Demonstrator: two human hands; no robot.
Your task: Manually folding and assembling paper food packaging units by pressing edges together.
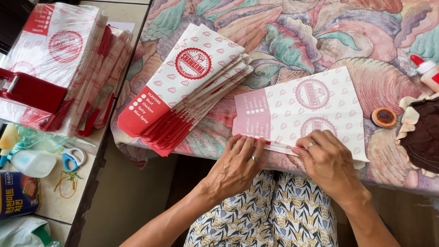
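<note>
A flat white paper sheet (pixel 304 110) with faint red print lies on the table near its front edge. My left hand (pixel 237 164) presses down on the sheet's near edge, fingers flat along a narrow folded strip. My right hand (pixel 326 160) presses the same edge a little to the right, fingers curled over the fold. To the left of the sheet lies a fanned stack of finished red-and-white paper bags (pixel 186 82).
The table wears a floral cloth (pixel 302 33). A glue bottle (pixel 436 73), a small round lid (pixel 383 117) and a brown cloth (pixel 433 135) lie at the right. A wrapped bundle of bags (pixel 59 57), a red dispenser (pixel 23 88), scissors (pixel 72 157) and bottles stand on the left counter.
</note>
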